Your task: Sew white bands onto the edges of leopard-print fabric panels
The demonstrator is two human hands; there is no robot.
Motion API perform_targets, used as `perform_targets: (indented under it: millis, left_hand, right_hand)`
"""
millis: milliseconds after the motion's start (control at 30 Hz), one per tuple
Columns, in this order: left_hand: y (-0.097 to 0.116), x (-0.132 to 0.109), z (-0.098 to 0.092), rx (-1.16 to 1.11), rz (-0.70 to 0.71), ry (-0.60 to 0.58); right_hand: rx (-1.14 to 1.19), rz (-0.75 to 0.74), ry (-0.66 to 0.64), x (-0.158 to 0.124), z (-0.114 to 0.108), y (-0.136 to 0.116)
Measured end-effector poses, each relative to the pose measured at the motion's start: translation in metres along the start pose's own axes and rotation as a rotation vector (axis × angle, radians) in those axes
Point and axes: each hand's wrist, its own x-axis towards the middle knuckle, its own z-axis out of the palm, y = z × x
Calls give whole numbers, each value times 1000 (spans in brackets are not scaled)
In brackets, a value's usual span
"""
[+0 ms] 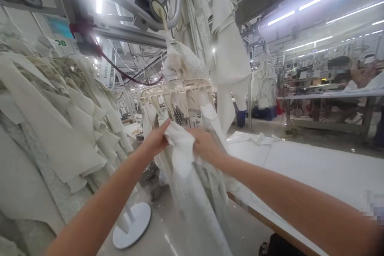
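Observation:
A white fabric piece (183, 148) hangs down in front of me, its upper edge stretched between my hands. My left hand (157, 138) pinches the left side of that edge, thumb on top. On the right side, my right hand (207, 146) has its fingers closed on the cloth; the fingertips are partly hidden. Just above both hands is a cream plastic clamp hanger (187, 88) with several slots, and pale cloth pieces hang from it. More light fabric (186, 62) is bunched over the hanger's top, below an overhead rail wheel (158, 10).
Hanging cream garment pieces (60, 128) crowd the left side. To the right stands a white table (300, 164) with a cloth scrap (262, 139). A round white base (132, 226) is on the floor at lower left. Farther right, people work behind another table (330, 95).

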Motion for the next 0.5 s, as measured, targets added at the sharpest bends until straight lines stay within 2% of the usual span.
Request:
perform_targets:
  millis: [133, 267, 400, 500]
  left_hand:
    - [-10, 2, -17, 271, 110, -25]
    - [-15, 7, -23, 548, 365, 115]
    - [-11, 16, -20, 768, 608, 277]
    - [-9, 28, -10, 867, 684, 372]
  right_hand:
    - [17, 82, 117, 34, -32, 3]
    - [41, 192, 178, 62, -51, -7]
    - [57, 183, 133, 74, -63, -34]
    - [-11, 92, 50, 79, -67, -64]
